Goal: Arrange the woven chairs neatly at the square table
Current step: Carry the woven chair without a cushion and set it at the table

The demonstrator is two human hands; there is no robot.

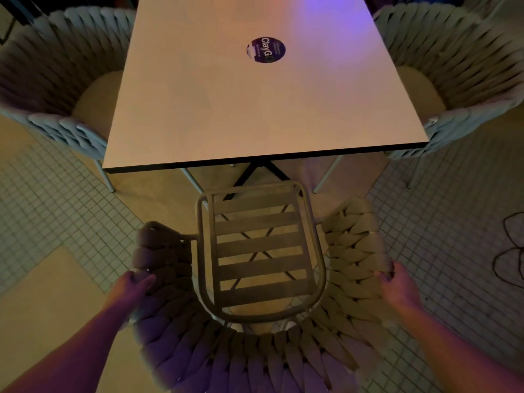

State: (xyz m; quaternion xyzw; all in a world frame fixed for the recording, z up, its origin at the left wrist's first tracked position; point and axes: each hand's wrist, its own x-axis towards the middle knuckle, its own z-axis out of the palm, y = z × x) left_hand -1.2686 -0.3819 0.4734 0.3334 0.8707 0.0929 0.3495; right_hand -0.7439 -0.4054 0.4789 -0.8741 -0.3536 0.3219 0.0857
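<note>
A woven chair with a slatted seat and no cushion stands right below me, its open front facing the square table. The seat's front edge lies just short of the table's near edge. My left hand grips the chair's left woven arm from outside. On the right woven arm my right hand is closed in the same way. Two more woven chairs with cushions sit at the table's sides, one on the left and one on the right, both tucked partly under the top.
A round dark sticker lies on the tabletop. The table's black cross base shows under the near edge. The floor is small-tiled with plain patches. A dark cable loops on the floor at the right.
</note>
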